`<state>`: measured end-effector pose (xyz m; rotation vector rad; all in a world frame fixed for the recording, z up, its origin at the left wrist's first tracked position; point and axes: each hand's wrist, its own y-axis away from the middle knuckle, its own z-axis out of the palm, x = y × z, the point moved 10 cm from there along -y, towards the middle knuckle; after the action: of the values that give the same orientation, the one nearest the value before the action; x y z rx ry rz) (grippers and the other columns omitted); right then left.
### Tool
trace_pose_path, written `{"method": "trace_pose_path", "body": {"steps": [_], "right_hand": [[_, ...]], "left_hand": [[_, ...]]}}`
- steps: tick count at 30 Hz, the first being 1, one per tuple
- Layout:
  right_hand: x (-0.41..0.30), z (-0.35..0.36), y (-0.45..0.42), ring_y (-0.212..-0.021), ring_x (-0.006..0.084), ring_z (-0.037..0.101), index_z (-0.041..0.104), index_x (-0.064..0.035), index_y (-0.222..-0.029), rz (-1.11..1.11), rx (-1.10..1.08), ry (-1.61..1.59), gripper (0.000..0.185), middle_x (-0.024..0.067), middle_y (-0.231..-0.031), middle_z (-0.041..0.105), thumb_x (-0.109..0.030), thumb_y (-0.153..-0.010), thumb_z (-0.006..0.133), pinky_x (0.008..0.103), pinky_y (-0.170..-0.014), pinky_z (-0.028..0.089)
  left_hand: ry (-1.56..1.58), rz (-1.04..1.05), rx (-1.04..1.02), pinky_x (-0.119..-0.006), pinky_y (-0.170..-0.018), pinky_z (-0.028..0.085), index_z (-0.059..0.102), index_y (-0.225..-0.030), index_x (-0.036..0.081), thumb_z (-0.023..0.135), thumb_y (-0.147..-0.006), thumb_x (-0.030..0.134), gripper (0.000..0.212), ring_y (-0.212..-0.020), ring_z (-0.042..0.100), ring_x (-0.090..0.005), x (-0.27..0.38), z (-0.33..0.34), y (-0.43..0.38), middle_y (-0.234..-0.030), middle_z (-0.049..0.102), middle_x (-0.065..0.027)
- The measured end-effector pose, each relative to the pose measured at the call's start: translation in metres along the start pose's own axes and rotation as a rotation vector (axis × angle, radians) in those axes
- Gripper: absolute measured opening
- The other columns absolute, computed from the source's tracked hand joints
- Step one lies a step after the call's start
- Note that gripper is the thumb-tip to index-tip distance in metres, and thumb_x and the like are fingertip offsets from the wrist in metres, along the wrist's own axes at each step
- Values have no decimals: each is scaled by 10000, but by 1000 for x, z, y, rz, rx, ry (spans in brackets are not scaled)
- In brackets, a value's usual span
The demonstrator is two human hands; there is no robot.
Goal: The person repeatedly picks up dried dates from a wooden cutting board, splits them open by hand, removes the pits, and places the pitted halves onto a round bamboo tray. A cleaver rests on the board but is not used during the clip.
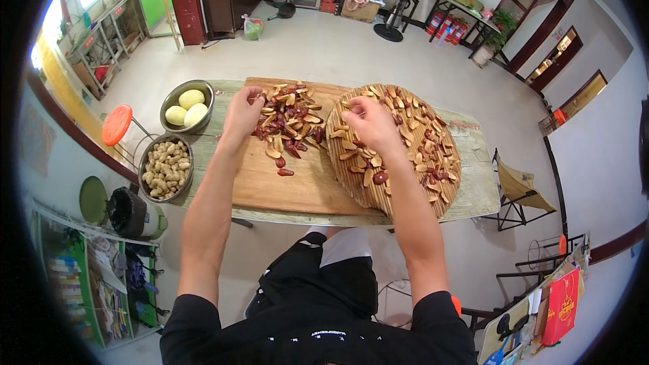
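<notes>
A heap of sliced red dates (291, 116), dark red skins mixed with pale tan cut faces, lies on a wooden cutting board (289, 190). At the heap's left edge is my left hand (245, 111), fingers bent and fingertips beside the slices; whether they pinch one is hidden. More slices are spread over a round mat of thin stalks (350, 182), which overlaps the board's right side. Over the mat's upper left part is my right hand (372, 124), its fingers curled. A pale slice (346, 105) shows by its fingertips, but I cannot tell if it is held.
Left of the board stand a metal bowl of peeled potatoes (190, 106) and a metal bowl of peanuts in shells (166, 170). The table (476, 182) extends right of the mat. An orange stool (117, 125) is at far left, a folding chair (519, 187) at right.
</notes>
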<state>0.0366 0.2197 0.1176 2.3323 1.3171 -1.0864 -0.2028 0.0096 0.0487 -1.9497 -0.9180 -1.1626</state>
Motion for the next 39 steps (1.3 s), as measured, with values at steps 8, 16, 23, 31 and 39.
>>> {"method": "trace_pose_path", "body": {"steps": [8, 16, 23, 31, 39], "right_hand": [[-42, 104, 1, -1230, 376, 570, 533, 13, -1368, -170, -139, 249, 610, 227, -1323, 556, -312, -895, 739, 438, -1049, 476], [-51, 146, 22, -1204, 388, 557, 525, -5, -1348, -177, -105, 435, 583, 203, -1291, 499, -176, -850, 776, 437, -971, 543], [-43, 146, 18, -1125, 391, 556, 572, 1, -1189, -206, 4, 392, 394, 206, -1178, 512, -9, -814, 689, 449, -928, 542], [-42, 154, 13, -1102, 465, 546, 562, 13, -1128, -174, 146, 112, 330, 263, -1145, 532, 51, -804, 618, 504, -953, 479], [-15, 150, 3, -1039, 349, 628, 617, 1, -1172, 19, 205, -384, 441, 210, -1097, 654, -90, -749, 703, 413, -934, 497]], "left_hand": [[-686, -82, 113, -457, -985, 505, 686, -1194, 16, 747, -859, 250, 413, -1148, 616, -381, -27, -58, 32, -1188, 658, -232], [-814, -94, -37, -456, -929, 533, 726, -1086, 16, 694, -869, 158, 262, -1085, 657, -370, -47, -30, 45, -1112, 690, -231], [-425, -83, 7, -458, -907, 534, 700, -1136, 10, 623, -865, 105, 297, -1037, 664, -401, -31, -10, 47, -1088, 693, -250], [210, -425, -328, -288, -632, 517, 597, -1307, 21, 634, -988, 224, 380, -712, 595, -120, -34, 58, 58, -890, 644, -53], [603, -429, -193, -223, -359, 287, 552, -1314, 50, 587, -1026, 172, 315, -491, 411, -54, -15, 73, 59, -871, 576, -5]]}}
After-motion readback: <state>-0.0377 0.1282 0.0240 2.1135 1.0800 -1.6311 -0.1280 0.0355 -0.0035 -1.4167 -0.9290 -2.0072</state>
